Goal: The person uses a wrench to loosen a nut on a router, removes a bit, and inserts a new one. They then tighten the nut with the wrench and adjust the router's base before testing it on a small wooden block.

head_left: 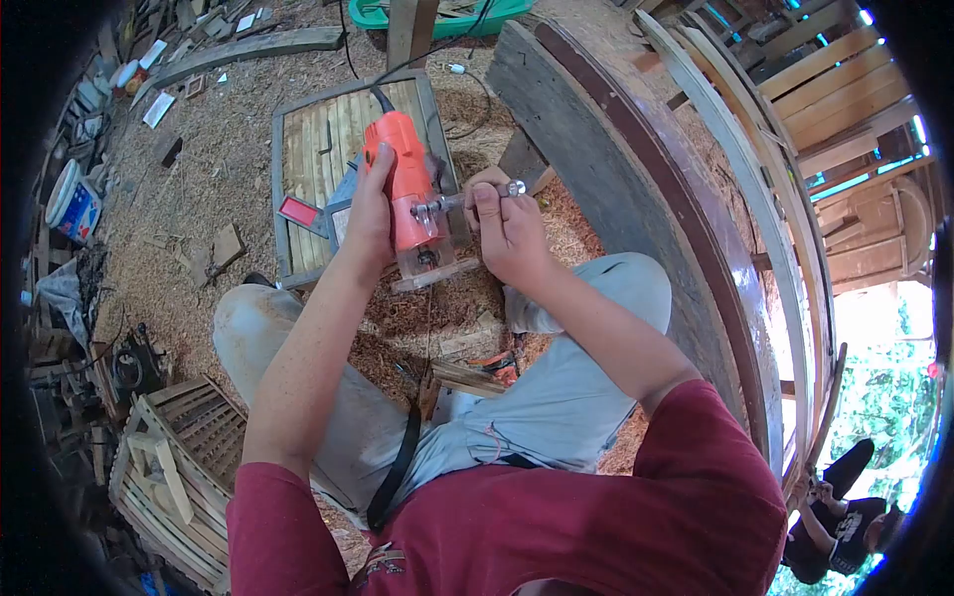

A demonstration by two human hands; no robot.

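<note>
My left hand (pixel 370 214) is closed around the side of an orange trim router (pixel 405 164), its clear base tilted toward my lap. A black cord runs from the router's far end. In the fist of my right hand (pixel 510 236) is a silver wrench (pixel 516 188), its shaft reaching to the metal clamp (pixel 427 210) on the router's side. Beneath the tool lies a slatted wooden panel (pixel 303 149) in a grey frame. A small red-edged box (pixel 299 211) rests on that panel, near my left forearm.
Wood shavings cover the ground. Long planks (pixel 616 149) stand along my right side. A white bucket (pixel 75 206) and wood scraps are at the left, a slatted wooden piece (pixel 179 487) at lower left. A green basin (pixel 477 22) sits ahead. Another person (pixel 845 521) is at far right.
</note>
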